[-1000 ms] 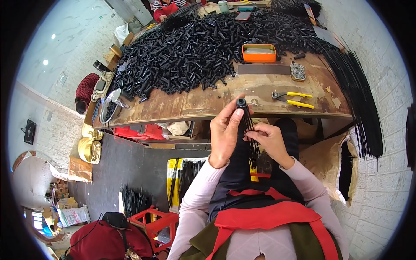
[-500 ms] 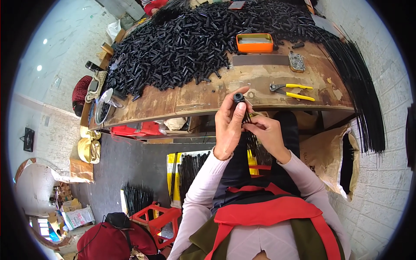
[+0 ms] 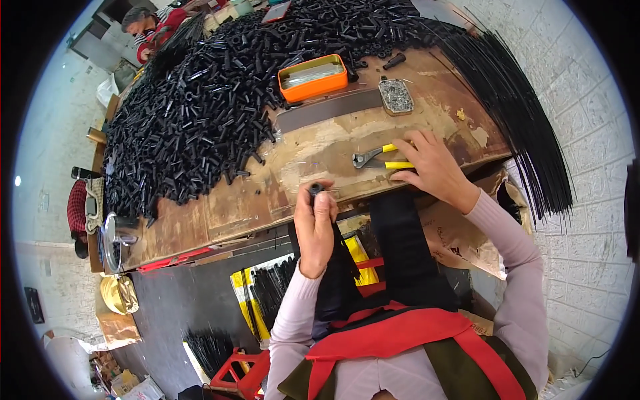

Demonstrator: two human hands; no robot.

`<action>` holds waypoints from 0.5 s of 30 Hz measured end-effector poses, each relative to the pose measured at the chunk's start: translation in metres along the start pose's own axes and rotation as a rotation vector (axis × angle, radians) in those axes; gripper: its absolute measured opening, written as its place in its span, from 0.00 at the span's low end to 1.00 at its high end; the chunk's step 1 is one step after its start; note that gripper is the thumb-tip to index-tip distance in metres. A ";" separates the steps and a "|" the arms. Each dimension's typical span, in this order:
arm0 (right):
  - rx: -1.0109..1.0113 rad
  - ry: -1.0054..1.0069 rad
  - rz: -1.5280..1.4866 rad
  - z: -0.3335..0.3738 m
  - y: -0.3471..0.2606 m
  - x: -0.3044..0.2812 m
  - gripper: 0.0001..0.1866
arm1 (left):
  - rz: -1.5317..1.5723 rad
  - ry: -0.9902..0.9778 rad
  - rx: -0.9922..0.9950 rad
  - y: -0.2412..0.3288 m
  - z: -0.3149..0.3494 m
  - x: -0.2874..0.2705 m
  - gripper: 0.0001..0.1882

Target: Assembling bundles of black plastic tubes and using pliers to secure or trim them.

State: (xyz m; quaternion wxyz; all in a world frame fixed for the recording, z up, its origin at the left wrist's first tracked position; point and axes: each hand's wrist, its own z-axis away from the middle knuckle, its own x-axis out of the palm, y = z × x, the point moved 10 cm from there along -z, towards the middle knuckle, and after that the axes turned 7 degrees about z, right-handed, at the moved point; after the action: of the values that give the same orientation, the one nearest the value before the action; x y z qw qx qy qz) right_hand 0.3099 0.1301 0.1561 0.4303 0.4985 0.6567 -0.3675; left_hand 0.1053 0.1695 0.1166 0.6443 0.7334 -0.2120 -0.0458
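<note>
My left hand (image 3: 315,233) is closed around a short black tubular part (image 3: 316,190), its round end facing up by the thumb. Dark strands hang below that hand, and I cannot tell whether they join the part. Over the table's front edge, my right hand (image 3: 437,167) spreads its fingers and thumb about the yellow handles of the pliers (image 3: 377,160). The pliers lie on the wood with their handles apart, the metal head pointing left.
A large heap of black tubular parts (image 3: 200,127) covers the table's left and back. Near it are an orange box (image 3: 313,93) of thin pale pieces, a flat dark strip (image 3: 327,110) and a small tin (image 3: 397,97). Long black rods (image 3: 527,127) overhang the right edge. Another person (image 3: 160,27) sits far left.
My right hand has left the black part and reached right to the pliers' handles. My left hand still holds the part, now lower. The whole view has turned and shifted.
</note>
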 end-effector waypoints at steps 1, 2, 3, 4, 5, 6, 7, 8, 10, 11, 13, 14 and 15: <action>-0.025 -0.029 -0.015 -0.002 0.005 0.007 0.28 | -0.014 -0.019 -0.002 -0.003 -0.001 0.005 0.15; -0.018 -0.038 -0.013 -0.004 0.010 0.011 0.28 | -0.007 -0.023 -0.011 -0.004 -0.002 0.006 0.15; -0.032 -0.066 -0.047 -0.007 0.011 0.018 0.27 | 0.003 -0.094 -0.056 -0.006 -0.001 0.011 0.14; -0.048 -0.091 -0.077 -0.009 0.012 0.022 0.27 | 0.016 -0.166 -0.097 -0.009 -0.001 0.017 0.13; -0.043 -0.096 -0.075 -0.011 0.015 0.031 0.27 | 0.062 -0.219 -0.144 -0.014 0.000 0.021 0.11; -0.079 -0.065 -0.093 -0.012 0.014 0.038 0.27 | 0.065 -0.222 -0.147 -0.017 0.003 0.022 0.11; -0.118 -0.030 -0.112 -0.014 0.009 0.038 0.26 | 0.098 -0.260 -0.184 -0.023 0.009 0.024 0.10; -0.118 -0.028 -0.115 -0.012 0.010 0.037 0.26 | 0.128 -0.295 -0.222 -0.026 0.016 0.026 0.09; -0.107 0.142 -0.241 -0.005 0.009 0.010 0.25 | 0.160 -0.245 -0.269 -0.024 0.027 0.021 0.07; -0.030 0.194 -0.317 0.001 0.006 -0.014 0.21 | 0.195 -0.224 -0.226 -0.016 0.030 0.019 0.06; 0.201 0.162 -0.814 0.024 -0.007 -0.029 0.19 | 0.207 -0.153 -0.212 -0.003 0.035 0.018 0.04; 0.451 0.104 -1.282 0.040 -0.010 -0.015 0.16 | 0.196 -0.171 -0.183 0.005 0.042 0.018 0.05; 0.438 -0.155 -1.330 0.046 -0.038 -0.006 0.15 | 0.144 -0.157 -0.130 0.011 0.046 0.014 0.06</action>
State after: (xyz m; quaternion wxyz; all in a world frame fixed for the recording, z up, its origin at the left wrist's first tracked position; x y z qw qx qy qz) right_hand 0.2830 0.0778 0.1473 0.0496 0.0389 0.7004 -0.7109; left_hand 0.0999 0.1210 0.1223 0.6737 0.6671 -0.3103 -0.0703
